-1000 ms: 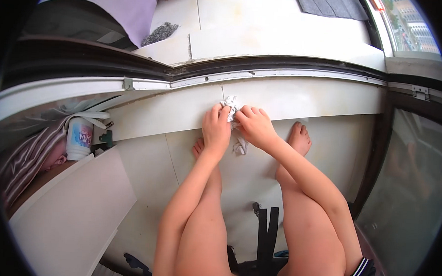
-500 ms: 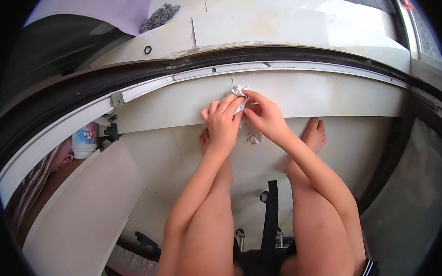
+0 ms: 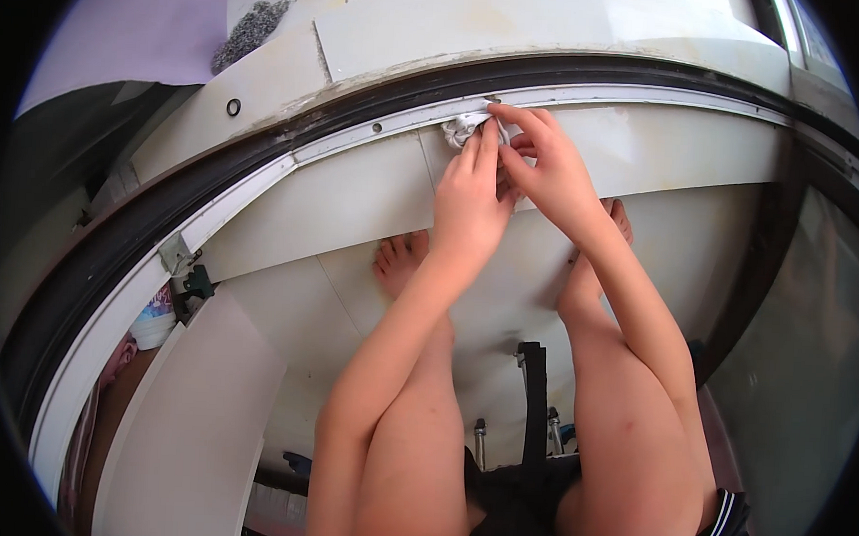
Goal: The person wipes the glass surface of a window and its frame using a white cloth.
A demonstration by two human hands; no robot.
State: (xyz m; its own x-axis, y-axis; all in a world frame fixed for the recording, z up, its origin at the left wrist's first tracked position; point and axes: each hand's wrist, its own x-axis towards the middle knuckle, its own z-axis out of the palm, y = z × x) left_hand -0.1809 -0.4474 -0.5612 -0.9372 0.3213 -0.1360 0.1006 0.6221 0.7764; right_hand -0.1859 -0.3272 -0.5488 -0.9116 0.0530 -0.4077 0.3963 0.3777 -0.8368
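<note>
A crumpled white cloth [image 3: 460,129] is bunched against the white metal rail [image 3: 412,124]. My left hand [image 3: 471,203] presses it from the near side, with fingers held together and the cloth under their tips. My right hand [image 3: 560,173] is closed over the cloth's right side. Its index fingertip reaches the rail beside a small metal piece [image 3: 493,100]. The thumb and curled fingers hide part of the cloth there, so the exact grip is hard to see.
A black track [image 3: 399,87] runs beyond the rail. A small black ring [image 3: 233,108] and a grey mesh scrubber [image 3: 252,36] lie on the far tiles. At left are a metal bracket [image 3: 174,254], a green clip [image 3: 198,282] and a white panel [image 3: 188,420]. My bare feet flank the hands.
Both hands have moved away from me and slightly right with the cloth, from the pale ledge up to the rail. The view has shifted, and the left foot shows more fully.
</note>
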